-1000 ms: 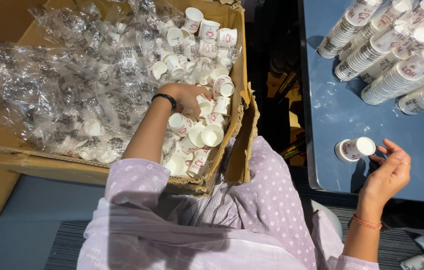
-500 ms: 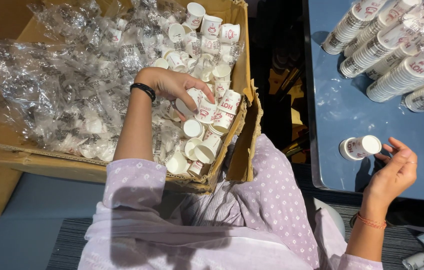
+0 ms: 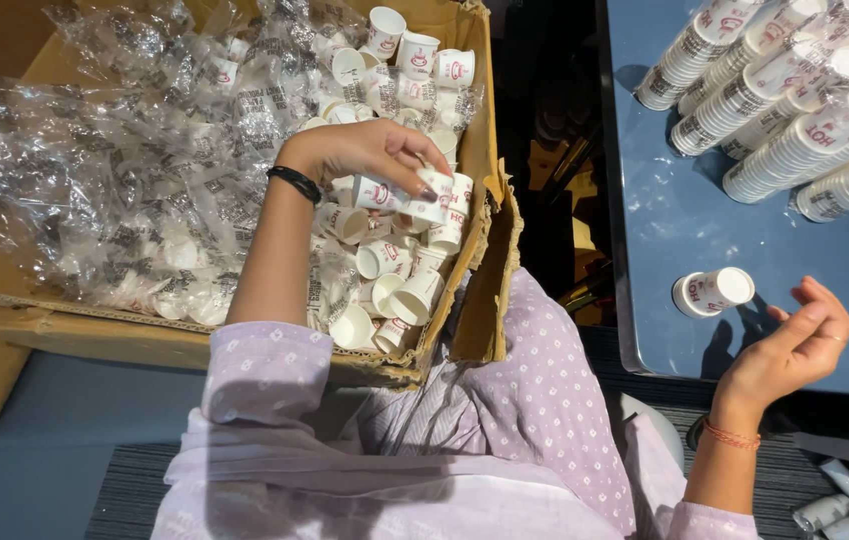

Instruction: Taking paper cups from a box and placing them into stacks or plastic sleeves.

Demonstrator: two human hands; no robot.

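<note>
Overhead, the largest thing in view is the brown cardboard box point(image 3: 5, 330), open at the top and stuffed with crumpled clear plastic wrap point(image 3: 115, 180) on its left side and a heap of loose small paper cups point(image 3: 390, 290) on its right. Beside it, across a dark gap, stands the blue bench point(image 3: 685, 230), carrying long nested stacks of cups point(image 3: 795, 110) laid on their sides at its far right corner. The person wears a lilac dotted garment point(image 3: 535, 410) that fills the lower middle of the view. The left hand point(image 3: 365, 150), with a dark band at the wrist, hangs over the cups in the box, its fingers point(image 3: 430, 175) pinching a short row of white cups with red print point(image 3: 415, 195) just above the heap. The right hand point(image 3: 795, 345), with a thin red thread at the wrist, hovers at the bench's near edge with fingers loosely curled and spread, holding nothing. Just left of that hand, a short stack of cups point(image 3: 713, 292) lies on its side on the bench, apart from the fingers.
</note>
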